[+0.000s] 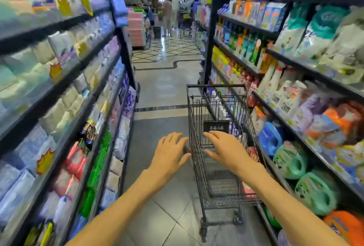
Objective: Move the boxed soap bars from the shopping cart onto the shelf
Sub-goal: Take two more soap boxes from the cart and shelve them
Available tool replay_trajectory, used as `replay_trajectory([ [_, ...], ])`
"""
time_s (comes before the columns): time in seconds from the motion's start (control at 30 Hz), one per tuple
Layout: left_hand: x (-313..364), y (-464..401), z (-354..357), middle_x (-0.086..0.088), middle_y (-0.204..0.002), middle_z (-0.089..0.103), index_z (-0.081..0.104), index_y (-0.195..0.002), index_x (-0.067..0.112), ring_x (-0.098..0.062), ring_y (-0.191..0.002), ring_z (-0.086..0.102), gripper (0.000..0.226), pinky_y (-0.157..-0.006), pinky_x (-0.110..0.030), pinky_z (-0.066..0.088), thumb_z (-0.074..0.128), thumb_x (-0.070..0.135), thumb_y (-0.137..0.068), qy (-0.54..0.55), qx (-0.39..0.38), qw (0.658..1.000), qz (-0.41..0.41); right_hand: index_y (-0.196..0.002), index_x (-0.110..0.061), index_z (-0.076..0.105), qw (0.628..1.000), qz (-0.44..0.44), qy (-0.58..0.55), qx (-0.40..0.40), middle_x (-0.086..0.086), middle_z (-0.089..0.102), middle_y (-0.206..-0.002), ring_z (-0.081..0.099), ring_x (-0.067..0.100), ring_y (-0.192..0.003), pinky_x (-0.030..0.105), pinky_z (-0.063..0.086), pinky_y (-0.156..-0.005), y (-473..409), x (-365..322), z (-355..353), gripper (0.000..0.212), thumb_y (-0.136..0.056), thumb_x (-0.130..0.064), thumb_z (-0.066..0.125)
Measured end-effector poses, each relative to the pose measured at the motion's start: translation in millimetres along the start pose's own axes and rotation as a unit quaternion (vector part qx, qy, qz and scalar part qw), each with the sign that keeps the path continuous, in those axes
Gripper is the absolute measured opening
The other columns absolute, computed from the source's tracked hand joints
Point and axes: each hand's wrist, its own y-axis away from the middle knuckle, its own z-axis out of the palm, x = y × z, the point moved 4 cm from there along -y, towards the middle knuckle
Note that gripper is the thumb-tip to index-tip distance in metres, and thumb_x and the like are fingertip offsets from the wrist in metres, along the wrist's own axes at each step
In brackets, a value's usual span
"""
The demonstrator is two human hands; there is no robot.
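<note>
A black wire shopping cart (199, 167) stands in the aisle just ahead of me, close to the right-hand shelf. Its basket looks bare inside; I see no boxed soap bars in it. My left hand (170, 154) hovers with fingers spread just left of the cart's near side wall, holding nothing. My right hand (226, 148) reaches over the cart's basket, fingers spread and palm down, also holding nothing. Whether either hand touches the wire is unclear. The picture is blurred at the sides.
Tall black shelves line both sides: packaged goods on the left shelf (94, 96), detergent bottles and bags on the right shelf (307, 141). Green jugs (289, 160) sit low on the right. The tiled aisle floor (165, 88) runs ahead to several people (169, 13) far away.
</note>
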Motion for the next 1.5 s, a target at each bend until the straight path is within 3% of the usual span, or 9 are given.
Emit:
replay_trajectory([
  [0.2,-74.2,-85.5,32.5,-0.006,-0.142,0.051,0.050,-0.138,0.023,-0.028,-0.134,0.045,0.054,-0.107,-0.045,0.038,0.056,0.052,-0.093,-0.020,-0.025,0.999,-0.022,-0.151,-0.019,0.037,1.000,0.001,-0.017,-0.013,0.004,0.049,-0.146,0.047,0.024,-0.132,0.038,0.042,-0.106,-109.0,37.9,38.8,0.066,-0.095,-0.047,0.058],
  [0.4,-113.2,-196.3,58.0,-0.006,-0.144,0.050,0.048,-0.141,0.022,-0.029,-0.134,0.045,0.057,-0.109,-0.047,0.039,0.053,0.053,-0.094,-0.025,-0.026,0.999,0.011,-0.148,-0.017,0.040,0.999,0.033,-0.008,-0.012,0.004,0.052,-0.141,0.050,0.024,-0.129,0.038,0.044,-0.105,-195.2,101.0,58.3,0.066,-0.093,-0.047,0.059],
  [0.73,-58.5,-391.6,154.0,-0.005,-0.143,0.049,0.047,-0.142,0.021,-0.029,-0.132,0.046,0.057,-0.105,-0.044,0.042,0.048,0.055,-0.096,0.035,-0.072,0.974,0.214,-0.148,-0.016,0.040,0.971,0.230,0.053,-0.047,0.011,0.050,-0.144,0.048,0.030,-0.131,0.043,0.043,-0.104,-211.9,241.3,92.7,0.065,-0.094,-0.046,0.060],
  [0.97,11.2,-466.8,207.8,-0.006,-0.136,0.056,0.053,-0.138,0.020,-0.030,-0.124,0.052,0.054,-0.099,-0.046,0.047,0.058,0.049,-0.092,0.112,-0.122,0.897,0.410,-0.132,-0.013,0.059,0.893,0.444,0.066,-0.039,0.012,0.065,-0.124,0.064,0.034,-0.110,0.047,0.055,-0.085,-171.3,285.2,89.6,0.067,-0.075,-0.040,0.082],
  [1.07,45.0,-477.7,222.2,-0.008,-0.129,0.057,0.055,-0.132,0.018,-0.032,-0.118,0.055,0.051,-0.094,-0.045,0.049,0.053,0.046,-0.090,0.140,-0.135,0.853,0.485,-0.137,-0.012,0.054,0.852,0.517,0.074,-0.028,0.014,0.060,-0.132,0.059,0.035,-0.119,0.047,0.050,-0.095,-142.6,283.0,84.4,0.067,-0.081,-0.038,0.078],
  [1.2,90.1,-465.3,239.1,-0.008,-0.129,0.056,0.054,-0.133,0.019,-0.032,-0.117,0.053,0.058,-0.092,-0.045,0.048,0.032,0.053,-0.091,0.151,-0.158,0.811,0.543,-0.146,-0.018,0.042,0.790,0.607,0.077,-0.024,0.008,0.050,-0.143,0.049,0.031,-0.129,0.046,0.042,-0.105,-100.6,270.4,79.1,0.063,-0.091,-0.040,0.065],
  [1.27,113.4,-455.5,245.1,-0.008,-0.128,0.057,0.056,-0.131,0.018,-0.032,-0.116,0.055,0.055,-0.091,-0.044,0.049,0.037,0.052,-0.093,0.158,-0.161,0.793,0.566,-0.147,-0.018,0.042,0.763,0.640,0.080,-0.035,0.009,0.050,-0.143,0.048,0.031,-0.131,0.045,0.042,-0.105,-79.4,266.4,79.5,0.063,-0.092,-0.042,0.063],
  [1.37,142.5,-440.5,260.5,-0.009,-0.129,0.058,0.057,-0.129,0.016,-0.033,-0.118,0.055,0.046,-0.091,-0.045,0.048,0.056,0.044,-0.094,0.161,-0.181,0.771,0.589,-0.137,-0.013,0.054,0.733,0.675,0.081,-0.021,0.010,0.060,-0.131,0.058,0.031,-0.120,0.043,0.050,-0.096,-41.7,263.9,92.0,0.060,-0.086,-0.042,0.070],
  [1.5,161.5,-428.4,298.4,-0.007,-0.124,0.058,0.054,-0.134,0.018,-0.031,-0.114,0.055,0.048,-0.089,-0.044,0.048,0.053,0.045,-0.094,0.138,-0.214,0.756,0.602,-0.132,-0.014,0.058,0.698,0.715,0.029,-0.011,0.007,0.065,-0.120,0.064,0.029,-0.106,0.041,0.057,-0.080,-2.3,265.7,129.0,0.060,-0.081,-0.040,0.074],
])
